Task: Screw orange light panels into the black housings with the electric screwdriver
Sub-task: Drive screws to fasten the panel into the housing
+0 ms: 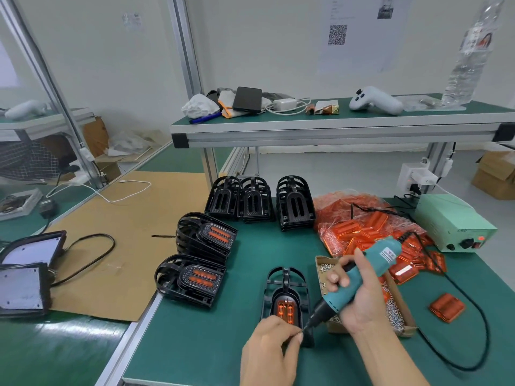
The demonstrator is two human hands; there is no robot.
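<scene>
my right hand [359,299] wraps its grip around the electric screwdriver [359,277], low in the frame. my left hand [271,341] pinches a small screw at the bit tip, over the black housing [287,296] with its orange light panel [285,309] on the table [195,330]. the screw could slip or enter crooked if the bit tilts. the screw hole is hidden under my fingers.

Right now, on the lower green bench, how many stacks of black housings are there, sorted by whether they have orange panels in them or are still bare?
Stacks topped with an orange panel: 2
Bare stacks at the back: 3
Single housing being worked on, panel in: 1
Total: 6
</scene>
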